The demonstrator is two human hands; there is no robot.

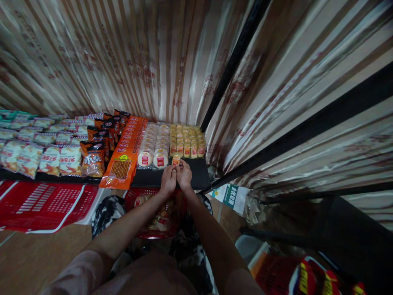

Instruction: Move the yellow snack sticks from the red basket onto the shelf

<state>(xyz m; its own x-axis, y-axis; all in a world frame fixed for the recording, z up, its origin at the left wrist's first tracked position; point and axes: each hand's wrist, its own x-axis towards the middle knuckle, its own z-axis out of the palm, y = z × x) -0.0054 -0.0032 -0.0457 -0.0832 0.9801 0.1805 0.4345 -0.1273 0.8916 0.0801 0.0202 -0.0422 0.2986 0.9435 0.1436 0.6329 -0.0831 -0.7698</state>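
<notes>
My left hand [168,179] and my right hand [184,174] meet at the front edge of a dark shelf [147,178]. Both have their fingers pinched together around a small yellow snack packet [176,158] that stands at the front of the rows of yellow packets [187,141]. Left of those lie rows of round white cakes [153,147] in clear wrap. Below my forearms sits a red basket [159,217] with more packets inside.
Orange snack packs [124,157], dark orange bags [93,157] and pale bags [37,151] fill the shelf to the left. Flat red baskets [43,203] lie at lower left. Striped curtain [153,57] hangs behind; a black rack frame [307,127] stands right.
</notes>
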